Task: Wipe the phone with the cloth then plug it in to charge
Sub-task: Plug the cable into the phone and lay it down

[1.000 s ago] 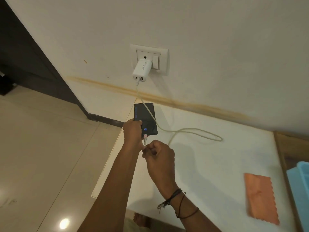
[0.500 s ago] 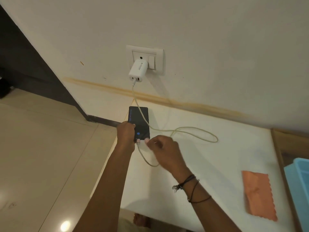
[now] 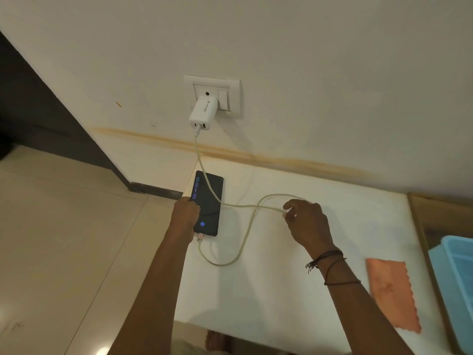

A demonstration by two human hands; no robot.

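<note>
Phone (image 3: 207, 203) lies flat on table (image 3: 268, 298), at its far-left corner, just below wall. Socket (image 3: 212, 94) on wall above phone, w/ charger (image 3: 203, 113) plugged in it. Cable (image 3: 244, 237) drops from charger, crosses over phone, loops across table to the right, then curls back near side & goes into phone's near end. Left hand (image 3: 184, 216) on phone's left edge. Right hand (image 3: 305, 222) right of phone, pinching cable loop above table. Cloth (image 3: 391, 295) flat on table, near-right, well apart from phone. Tub (image 3: 455, 285) right of cloth, at table's right edge. Floor (image 3: 64, 239) left of table.
</note>
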